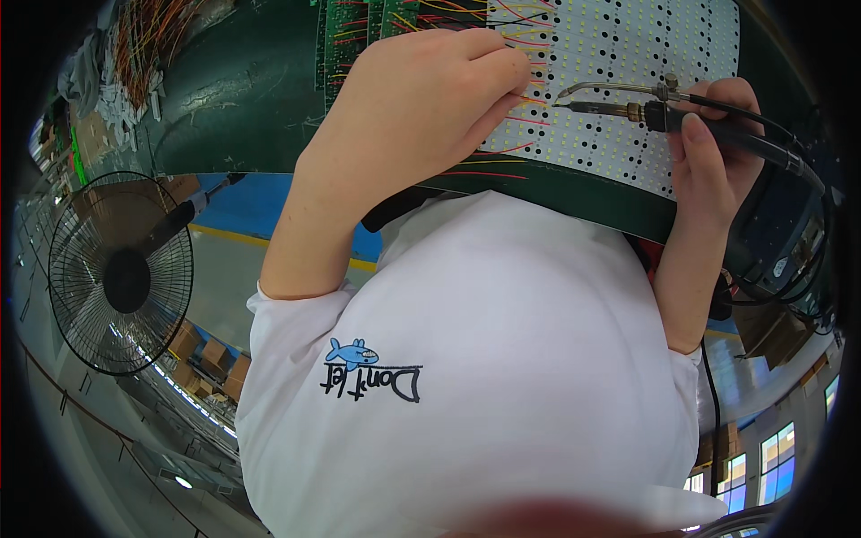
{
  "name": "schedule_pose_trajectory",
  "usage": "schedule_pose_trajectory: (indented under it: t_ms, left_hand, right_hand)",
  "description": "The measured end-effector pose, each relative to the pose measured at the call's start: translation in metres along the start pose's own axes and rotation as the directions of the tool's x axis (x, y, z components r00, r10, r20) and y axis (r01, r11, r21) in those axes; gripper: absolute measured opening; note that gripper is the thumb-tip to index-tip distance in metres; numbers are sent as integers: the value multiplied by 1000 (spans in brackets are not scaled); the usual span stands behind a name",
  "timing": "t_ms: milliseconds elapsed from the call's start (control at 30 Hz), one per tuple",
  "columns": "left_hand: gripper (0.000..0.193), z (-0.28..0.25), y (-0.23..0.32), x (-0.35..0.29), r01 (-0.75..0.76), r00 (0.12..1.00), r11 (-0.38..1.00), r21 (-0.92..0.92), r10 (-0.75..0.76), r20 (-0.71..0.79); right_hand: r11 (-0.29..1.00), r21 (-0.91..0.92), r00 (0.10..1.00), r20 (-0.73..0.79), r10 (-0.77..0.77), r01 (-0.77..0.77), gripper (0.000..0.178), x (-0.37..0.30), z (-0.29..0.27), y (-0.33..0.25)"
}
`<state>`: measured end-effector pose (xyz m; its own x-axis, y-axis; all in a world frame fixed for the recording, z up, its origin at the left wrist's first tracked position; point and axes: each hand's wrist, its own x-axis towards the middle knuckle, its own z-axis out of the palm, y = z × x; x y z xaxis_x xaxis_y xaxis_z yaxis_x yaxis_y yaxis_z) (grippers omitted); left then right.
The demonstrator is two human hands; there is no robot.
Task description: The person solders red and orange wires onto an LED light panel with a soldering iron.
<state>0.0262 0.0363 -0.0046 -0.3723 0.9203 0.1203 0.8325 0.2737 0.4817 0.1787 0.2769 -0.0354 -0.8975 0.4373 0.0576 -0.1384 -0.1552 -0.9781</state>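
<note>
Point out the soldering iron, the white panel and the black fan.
Soldering iron (662, 117): head view, on the front of its black handle.
White panel (617, 65): head view, on the middle of its dotted face.
Black fan (126, 280): head view, on its round central hub.

Electronics workshop, from the soldering iron (657, 116), circuit boards (333, 40), wire bundle (148, 40) and cartons (215, 357)

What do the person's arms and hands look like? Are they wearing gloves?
No gloves! The left hand and right hand are bare, and I see no watch or bracelet. The forearms are bare too, below short white sleeves. The sleeves belong to a white shirt with a blue cartoon fish and dark lettering.
</note>
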Motion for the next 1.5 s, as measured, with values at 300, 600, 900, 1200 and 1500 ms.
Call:
schedule_pose_trajectory:
  t_ms: [300, 600, 900, 1200, 1500]
  left_hand:
    - [9, -2, -1, 0, 9, 1000, 999, -32, -8, 16]
    - [9, -1, -3, -1, 5, 1000, 999, -40, -5, 6]
    - [8, -1, -4, -1, 5, 1000, 999, -31, -5, 19]
    - [10, -3, -3, 0, 14, 999, 1000, -28, -13, 45]
    - [10, -3, -3, 1, 16, 998, 1000, -11, -15, 57]
  right_hand:
    - [1000, -20, 999, 32, -23, 24, 35, 0, -4, 6]
    - [999, -31, 997, 71, -36, 38, 34, 1, -3, 7]
    - [1000, -13, 997, 74, -22, 23, 35, 0, -1, 9]
    - [999, -39, 996, 89, -18, 21, 31, 2, 0, 7]
    - [1000, -21, 999, 41, 0, 1, 31, 2, 1, 3]
